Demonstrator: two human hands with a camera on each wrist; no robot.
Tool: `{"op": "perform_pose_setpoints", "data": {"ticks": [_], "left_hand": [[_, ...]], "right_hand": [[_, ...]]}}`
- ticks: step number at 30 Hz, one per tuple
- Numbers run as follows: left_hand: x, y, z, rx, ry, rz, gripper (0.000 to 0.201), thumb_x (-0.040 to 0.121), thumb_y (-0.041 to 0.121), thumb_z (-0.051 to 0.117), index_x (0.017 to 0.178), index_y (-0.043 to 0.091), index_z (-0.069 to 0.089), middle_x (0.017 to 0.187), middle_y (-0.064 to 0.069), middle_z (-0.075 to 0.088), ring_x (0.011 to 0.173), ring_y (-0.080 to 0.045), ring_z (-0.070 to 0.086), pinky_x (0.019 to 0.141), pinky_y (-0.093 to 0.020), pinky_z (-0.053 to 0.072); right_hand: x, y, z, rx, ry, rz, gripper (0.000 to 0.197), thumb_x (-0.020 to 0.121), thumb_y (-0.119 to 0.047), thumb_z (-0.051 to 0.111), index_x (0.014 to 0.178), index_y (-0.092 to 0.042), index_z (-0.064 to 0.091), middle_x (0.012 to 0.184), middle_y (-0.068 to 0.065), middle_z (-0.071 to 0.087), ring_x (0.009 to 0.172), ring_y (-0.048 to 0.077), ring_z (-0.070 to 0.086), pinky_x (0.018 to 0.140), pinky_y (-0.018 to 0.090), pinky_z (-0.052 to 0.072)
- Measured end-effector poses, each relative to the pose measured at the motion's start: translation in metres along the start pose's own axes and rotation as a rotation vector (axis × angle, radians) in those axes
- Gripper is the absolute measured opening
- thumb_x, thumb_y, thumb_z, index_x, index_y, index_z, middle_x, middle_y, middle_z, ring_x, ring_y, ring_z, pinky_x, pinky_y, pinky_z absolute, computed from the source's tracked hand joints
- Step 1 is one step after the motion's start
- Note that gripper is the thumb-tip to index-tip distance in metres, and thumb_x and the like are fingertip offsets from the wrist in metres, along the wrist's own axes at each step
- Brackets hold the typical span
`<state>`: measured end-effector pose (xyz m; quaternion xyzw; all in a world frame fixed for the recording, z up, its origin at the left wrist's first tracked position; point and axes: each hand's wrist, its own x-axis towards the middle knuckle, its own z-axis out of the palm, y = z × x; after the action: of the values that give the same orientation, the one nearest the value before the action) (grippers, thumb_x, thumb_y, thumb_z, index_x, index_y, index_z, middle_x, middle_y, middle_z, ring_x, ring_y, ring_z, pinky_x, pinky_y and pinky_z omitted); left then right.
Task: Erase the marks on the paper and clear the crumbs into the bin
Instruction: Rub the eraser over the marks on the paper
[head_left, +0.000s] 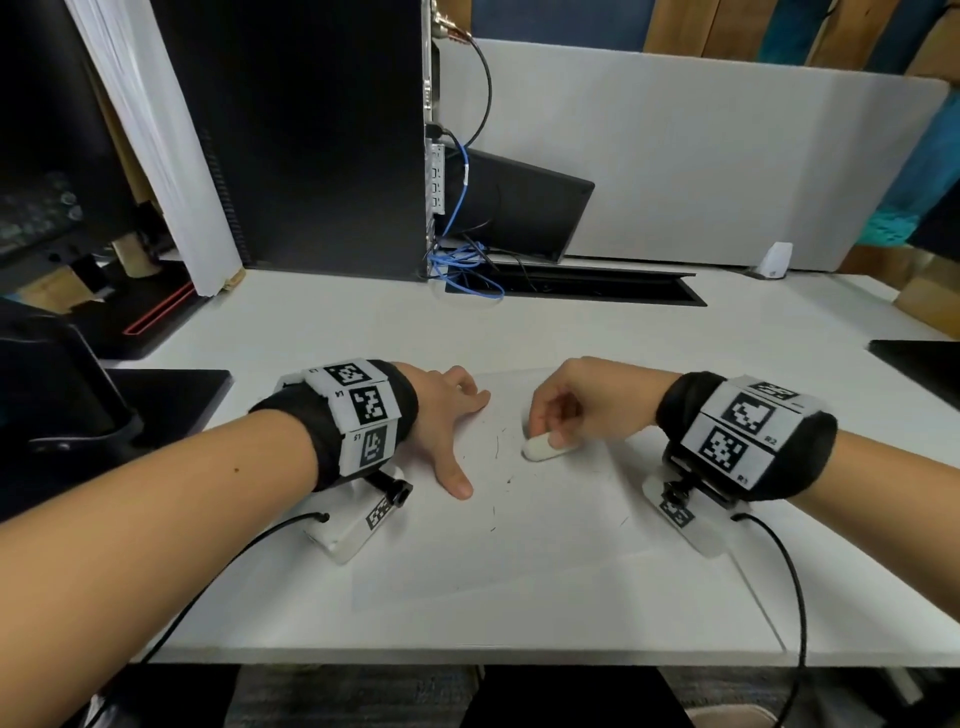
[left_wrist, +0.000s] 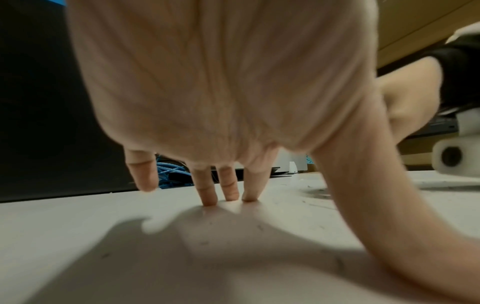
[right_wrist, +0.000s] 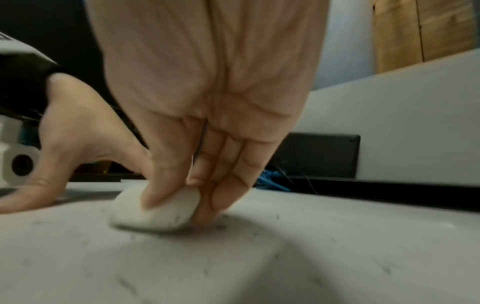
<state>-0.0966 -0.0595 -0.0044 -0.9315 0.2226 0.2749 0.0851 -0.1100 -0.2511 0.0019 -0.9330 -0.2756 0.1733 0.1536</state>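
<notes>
A white sheet of paper (head_left: 519, 551) lies flat on the white desk, with thin dark eraser crumbs (head_left: 496, 447) scattered across it. My right hand (head_left: 558, 415) pinches a white oval eraser (head_left: 540, 448) between thumb and fingers and holds it down on the paper; the same eraser (right_wrist: 153, 211) shows under the thumb in the right wrist view. My left hand (head_left: 452, 426) lies spread on the paper's left part, its fingertips (left_wrist: 207, 197) and thumb pressing down. No bin is in view.
A black computer tower (head_left: 311, 135) stands at the back left, with blue cables (head_left: 462, 260) beside a cable slot (head_left: 597, 291). A grey partition (head_left: 701, 156) closes the back. Black pads lie at the left (head_left: 166, 395) and right (head_left: 924, 364) desk edges.
</notes>
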Motion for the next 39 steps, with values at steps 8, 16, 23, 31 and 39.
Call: {"op": "perform_pose_setpoints", "data": {"ticks": [8, 16, 23, 31, 39], "left_hand": [[0.001, -0.003, -0.004, -0.102, 0.068, 0.024, 0.1, 0.073, 0.052, 0.07, 0.15, 0.024, 0.013, 0.15, 0.011, 0.014, 0.138, -0.015, 0.025, 0.113, -0.039, 0.027], [-0.009, 0.011, -0.03, -0.817, 0.567, 0.279, 0.035, 0.071, 0.023, 0.08, 0.103, 0.021, 0.066, 0.087, 0.009, 0.066, 0.076, -0.006, 0.062, 0.086, -0.026, 0.048], [-0.002, 0.022, -0.033, -0.955, 0.574, 0.348, 0.018, 0.082, 0.008, 0.07, 0.099, 0.008, 0.071, 0.07, -0.001, 0.07, 0.056, 0.001, 0.065, 0.062, -0.01, 0.053], [-0.003, 0.011, -0.029, -0.887, 0.669, 0.186, 0.011, 0.074, 0.012, 0.078, 0.072, 0.006, 0.069, 0.054, 0.002, 0.066, 0.046, -0.003, 0.06, 0.052, -0.012, 0.052], [-0.002, 0.024, -0.024, -0.979, 0.464, 0.259, 0.019, 0.084, 0.013, 0.068, 0.1, 0.004, 0.068, 0.079, -0.004, 0.07, 0.063, -0.004, 0.065, 0.067, -0.012, 0.055]], "right_hand": [[-0.02, 0.006, -0.016, 0.112, 0.082, 0.055, 0.018, 0.084, -0.007, 0.065, 0.08, -0.024, 0.063, 0.077, 0.003, 0.064, 0.062, 0.012, 0.056, 0.066, 0.024, 0.047], [-0.014, 0.003, -0.034, 0.564, 0.384, 0.074, 0.014, 0.079, 0.001, 0.068, 0.093, 0.003, 0.066, 0.073, 0.014, 0.067, 0.052, 0.011, 0.067, 0.058, 0.019, 0.057], [-0.023, 0.001, -0.033, 0.638, 0.383, 0.047, 0.01, 0.076, 0.004, 0.069, 0.077, -0.005, 0.068, 0.06, 0.001, 0.071, 0.055, 0.008, 0.069, 0.059, 0.016, 0.056], [-0.024, 0.005, -0.027, 0.553, 0.381, 0.086, 0.007, 0.078, 0.002, 0.069, 0.074, -0.004, 0.067, 0.049, -0.008, 0.067, 0.048, 0.002, 0.065, 0.053, 0.01, 0.05], [-0.02, 0.004, -0.028, 0.527, 0.421, 0.038, 0.009, 0.086, 0.003, 0.059, 0.09, 0.001, 0.067, 0.075, 0.01, 0.068, 0.057, 0.004, 0.067, 0.06, 0.012, 0.054]]}}
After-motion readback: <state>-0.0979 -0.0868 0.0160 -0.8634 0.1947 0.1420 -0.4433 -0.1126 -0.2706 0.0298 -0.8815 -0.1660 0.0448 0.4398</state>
